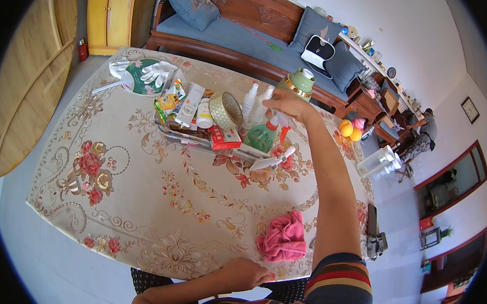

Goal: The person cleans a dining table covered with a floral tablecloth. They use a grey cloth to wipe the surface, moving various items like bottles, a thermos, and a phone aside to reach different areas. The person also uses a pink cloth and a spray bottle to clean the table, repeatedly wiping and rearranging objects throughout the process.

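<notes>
My right hand (292, 104) reaches across the table with bent fingers closed at the neck of a clear bottle with a white top (259, 109). A slim white spray bottle (249, 101) stands just left of it. Below my right hand is a green spray bottle (261, 136) with a red trigger. These bottles stand at the right end of a shallow clear tray (185, 139). Near the front table edge, my left hand (245, 273) rests with curled fingers and nothing visible in it. A crumpled pink cloth (284, 238) lies ahead and to its right.
The tray also holds a tape roll (226, 111), a white pill bottle (204, 115) and a red-and-white box (225, 138). A white-handled scraper (273, 159) lies beside it. Behind stands a green jug (296, 84). Glass jars (378, 162) are at the right edge; a person (425, 132) bends beyond.
</notes>
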{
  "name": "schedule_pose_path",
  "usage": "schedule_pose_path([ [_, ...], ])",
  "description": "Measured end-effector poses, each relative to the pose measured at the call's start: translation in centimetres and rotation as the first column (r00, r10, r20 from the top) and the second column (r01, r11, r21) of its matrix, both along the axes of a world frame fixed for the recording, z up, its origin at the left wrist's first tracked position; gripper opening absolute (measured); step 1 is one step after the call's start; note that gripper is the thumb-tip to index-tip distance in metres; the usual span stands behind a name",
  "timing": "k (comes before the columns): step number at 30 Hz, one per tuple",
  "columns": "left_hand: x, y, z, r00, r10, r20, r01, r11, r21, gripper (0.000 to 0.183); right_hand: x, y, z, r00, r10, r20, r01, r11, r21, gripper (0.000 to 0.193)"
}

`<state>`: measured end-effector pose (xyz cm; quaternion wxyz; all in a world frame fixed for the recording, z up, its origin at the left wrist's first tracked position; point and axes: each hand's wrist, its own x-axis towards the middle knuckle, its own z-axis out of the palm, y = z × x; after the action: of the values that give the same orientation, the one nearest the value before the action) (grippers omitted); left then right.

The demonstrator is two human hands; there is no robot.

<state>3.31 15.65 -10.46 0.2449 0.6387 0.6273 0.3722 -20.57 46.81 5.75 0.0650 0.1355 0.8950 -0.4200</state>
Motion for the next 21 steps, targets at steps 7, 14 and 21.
schedule_pose_path([
  [7,0.0,0.1,-0.1,1.000,-0.003,0.014,0.003,1.000,0.007,0.034,-1.1,-1.7,-0.2,0.980,0.197,-0.015,-0.165,0.857,0.488,0.043],
  [14,0.0,0.0,-0.2,1.000,0.011,0.011,-0.011,1.000,0.012,0.033,-1.7,-1.1,0.0,0.960,-0.265,-0.089,0.272,0.959,0.073,0.042],
  [21,0.0,0.0,-0.4,1.000,-0.001,0.010,0.001,1.000,0.029,0.037,-1.7,0.9,-1.3,0.845,-0.518,-0.132,0.514,0.855,-0.064,0.040],
])
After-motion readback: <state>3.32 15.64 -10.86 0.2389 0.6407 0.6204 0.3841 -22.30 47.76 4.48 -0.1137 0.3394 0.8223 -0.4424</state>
